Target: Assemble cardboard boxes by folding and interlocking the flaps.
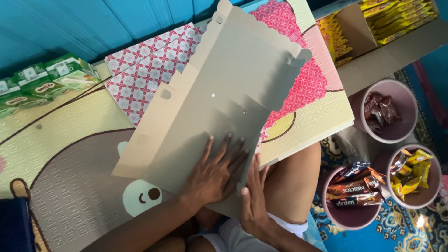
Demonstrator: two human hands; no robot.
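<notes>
A large flat sheet of grey-brown cardboard (224,88), die-cut with scalloped edges and small holes, lies unfolded on a patterned foam mat (70,135). My left hand (213,171) presses flat on its near part with fingers spread. My right hand (253,198) grips the near right edge of the cardboard, thumb on top. A stack of red-and-white patterned flat sheets (144,70) lies under and behind the cardboard.
Green drink cartons (46,77) stand at the far left. At right are three pink tubs of wrapped snacks (354,191), (415,179), (387,112), and a cardboard box of yellow packets (373,32). My bare knee (294,182) sits beneath the mat's edge.
</notes>
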